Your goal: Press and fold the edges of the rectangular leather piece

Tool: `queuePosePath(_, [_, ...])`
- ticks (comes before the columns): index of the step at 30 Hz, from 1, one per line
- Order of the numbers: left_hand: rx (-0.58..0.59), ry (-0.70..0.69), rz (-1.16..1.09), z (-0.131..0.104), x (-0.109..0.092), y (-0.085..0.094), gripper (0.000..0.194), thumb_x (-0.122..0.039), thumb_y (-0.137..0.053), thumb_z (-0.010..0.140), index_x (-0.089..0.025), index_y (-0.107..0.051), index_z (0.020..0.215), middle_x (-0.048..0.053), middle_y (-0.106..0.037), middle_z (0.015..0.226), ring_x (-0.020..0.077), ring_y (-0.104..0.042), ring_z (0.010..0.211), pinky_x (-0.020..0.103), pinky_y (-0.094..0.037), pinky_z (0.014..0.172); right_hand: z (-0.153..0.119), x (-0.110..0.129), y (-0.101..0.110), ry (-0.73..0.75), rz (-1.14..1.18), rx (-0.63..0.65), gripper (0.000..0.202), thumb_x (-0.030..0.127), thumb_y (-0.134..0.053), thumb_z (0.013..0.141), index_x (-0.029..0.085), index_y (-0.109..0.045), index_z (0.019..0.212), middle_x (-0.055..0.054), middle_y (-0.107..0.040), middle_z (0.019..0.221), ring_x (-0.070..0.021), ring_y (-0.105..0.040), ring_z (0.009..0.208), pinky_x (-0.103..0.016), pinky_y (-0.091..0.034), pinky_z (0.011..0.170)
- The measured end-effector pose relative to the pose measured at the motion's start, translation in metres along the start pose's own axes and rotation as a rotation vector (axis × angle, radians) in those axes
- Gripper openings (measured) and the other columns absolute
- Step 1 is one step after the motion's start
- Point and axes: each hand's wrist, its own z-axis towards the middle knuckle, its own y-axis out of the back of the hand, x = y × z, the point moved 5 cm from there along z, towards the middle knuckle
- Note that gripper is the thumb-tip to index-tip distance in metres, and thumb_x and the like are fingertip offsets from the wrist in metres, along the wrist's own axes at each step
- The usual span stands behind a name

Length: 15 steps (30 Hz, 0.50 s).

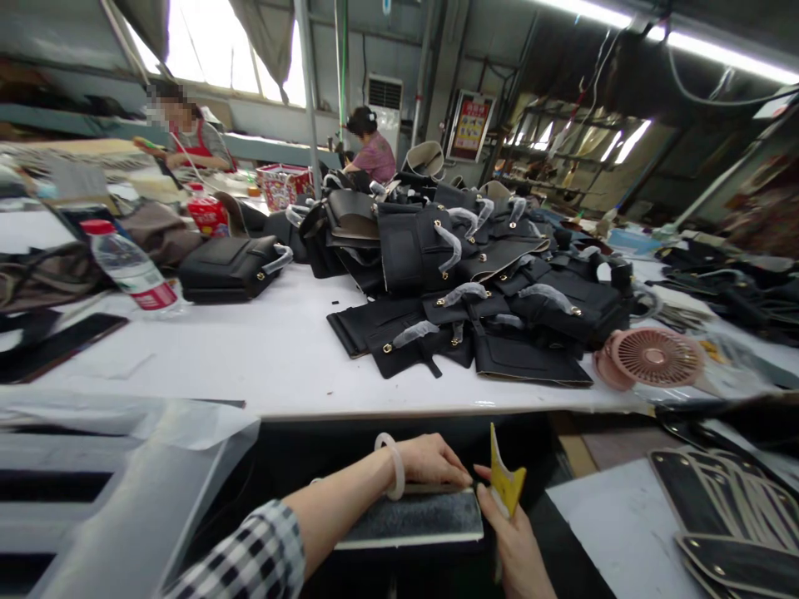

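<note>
Writing is scarce and none of it reads: the water bottle [132, 269] far left of the white table [275, 358] wears a red label with blurred print, and the red-and-yellow poster [470, 126] on the back wall is too small to make out.

Below the table's near edge, the left hand [430, 460] lies palm-down with fingers curled over the far end of a flat dark panel [415, 517], pressing on it; a pale bangle [392, 466] rings the wrist and a checked sleeve [250, 559] covers the forearm. The panel sits just under the table edge, its long axis running left to right, its pale lower edge facing the person. The right hand [515, 541] pinches a small yellow card [504, 482], held upright on edge just right of the panel's right end, its notched top pointing up.

Open white surface stretches between the bottle and the heap of black leather bag parts [474, 283] right of centre on the table. A pink handheld fan [652, 358] lies at the heap's right, near the table's front edge. Two other people sit at the far end of the table.
</note>
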Motion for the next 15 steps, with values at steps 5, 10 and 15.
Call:
queuePosePath(5, [-0.026,0.038,0.061,0.009,-0.005,0.003,0.034,-0.040,-0.075,0.066,-0.022,-0.081,0.095,0.000,-0.074,0.083,0.0206,-0.064,0.083,0.030,-0.049,0.078,-0.008,-0.014,-0.003,-0.059,0.182,-0.061,0.056,0.061,-0.064,0.084,0.024,-0.057,0.124,-0.005,-0.064,0.127,-0.0263,-0.056,0.124,-0.035,-0.049,0.100])
queuePosePath(10, [-0.011,0.039,0.133,0.011,-0.007,-0.001,0.033,-0.041,-0.073,0.067,-0.023,-0.081,0.095,0.001,-0.074,0.084,0.0221,-0.066,0.085,0.031,-0.051,0.076,-0.006,-0.023,0.003,0.003,0.087,-0.081,0.057,0.065,-0.067,0.079,0.021,-0.066,0.116,-0.007,-0.065,0.127,-0.0303,-0.049,0.132,-0.038,-0.041,0.111])
queuePosePath(15, [-0.024,0.049,0.201,0.005,-0.012,-0.003,0.040,-0.052,-0.069,0.071,-0.026,-0.079,0.100,0.005,-0.075,0.095,0.0277,-0.068,0.092,0.040,-0.053,0.083,-0.012,0.008,0.009,0.088,-0.297,0.061,0.059,0.069,-0.069,0.073,0.038,-0.065,0.124,-0.002,-0.068,0.122,-0.0385,-0.047,0.133,-0.055,-0.050,0.103])
